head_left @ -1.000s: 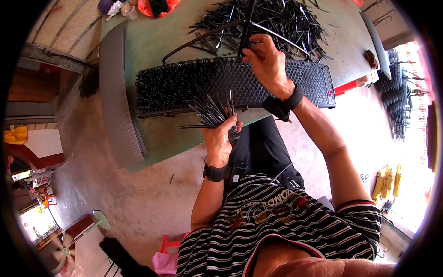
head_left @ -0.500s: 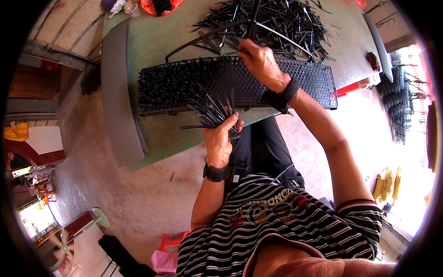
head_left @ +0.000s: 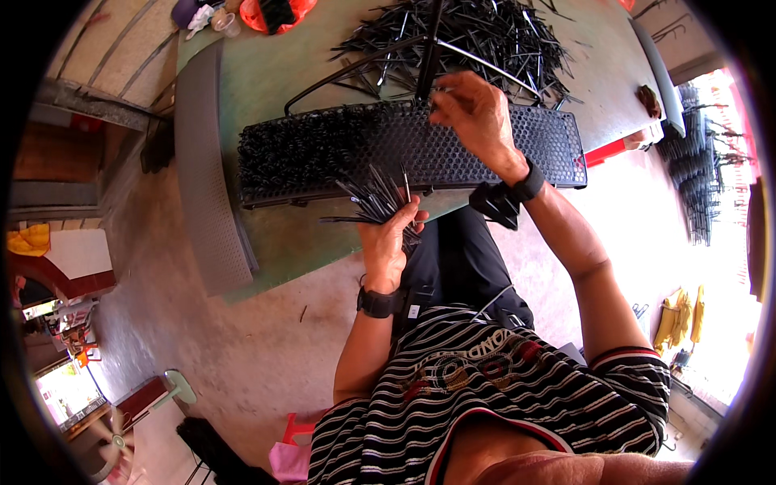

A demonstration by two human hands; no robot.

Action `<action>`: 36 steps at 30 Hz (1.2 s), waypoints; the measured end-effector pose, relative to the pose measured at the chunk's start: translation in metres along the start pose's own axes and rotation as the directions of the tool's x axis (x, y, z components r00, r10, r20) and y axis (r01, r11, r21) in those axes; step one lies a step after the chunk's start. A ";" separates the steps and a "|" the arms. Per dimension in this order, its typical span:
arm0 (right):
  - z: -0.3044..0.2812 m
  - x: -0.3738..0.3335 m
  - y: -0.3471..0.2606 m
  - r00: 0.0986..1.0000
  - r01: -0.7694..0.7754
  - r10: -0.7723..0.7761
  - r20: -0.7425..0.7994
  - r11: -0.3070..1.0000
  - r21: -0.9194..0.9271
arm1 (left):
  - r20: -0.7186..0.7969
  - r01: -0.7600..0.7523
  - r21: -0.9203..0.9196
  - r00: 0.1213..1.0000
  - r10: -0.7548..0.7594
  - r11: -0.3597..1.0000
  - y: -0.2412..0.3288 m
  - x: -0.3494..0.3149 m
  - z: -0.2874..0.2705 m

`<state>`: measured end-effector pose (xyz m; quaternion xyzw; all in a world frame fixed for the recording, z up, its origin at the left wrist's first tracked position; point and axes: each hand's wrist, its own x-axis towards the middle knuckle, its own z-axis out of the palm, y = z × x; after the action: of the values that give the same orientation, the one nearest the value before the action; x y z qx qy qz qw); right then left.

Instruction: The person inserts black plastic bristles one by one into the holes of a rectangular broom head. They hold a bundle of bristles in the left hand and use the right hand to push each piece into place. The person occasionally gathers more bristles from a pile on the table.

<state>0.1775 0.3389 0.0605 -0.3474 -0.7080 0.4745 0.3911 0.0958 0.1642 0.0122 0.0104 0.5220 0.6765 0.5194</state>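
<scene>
A long black perforated panel lies across the green table. The left hand grips a fanned bundle of black spikes, kept ready near it. The right hand pinches one spike over the panel's holes.

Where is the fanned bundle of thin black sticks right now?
In the head view, the bundle of thin black sticks is gripped in the left hand, just below the long black perforated tray.
</scene>
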 end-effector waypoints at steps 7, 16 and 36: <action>0.005 0.012 0.016 0.969 0.223 -0.237 -0.068 0.960 -0.167 | 0.007 -0.016 -0.031 1.000 0.016 0.999 -0.003 0.002 -0.003; 0.009 0.021 0.026 0.956 0.275 -0.291 -0.044 0.937 -0.217 | -0.026 -0.019 -0.071 1.000 0.017 0.997 -0.001 -0.001 -0.002; 0.000 -0.022 0.007 0.906 -0.243 0.238 0.350 0.970 -0.031 | 0.077 -0.018 0.020 0.997 0.016 1.000 -0.002 -0.006 0.006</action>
<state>0.1886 0.3221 0.0489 -0.3388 -0.7150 0.5781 0.1994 0.1036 0.1636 0.0168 0.0462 0.5084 0.6746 0.5332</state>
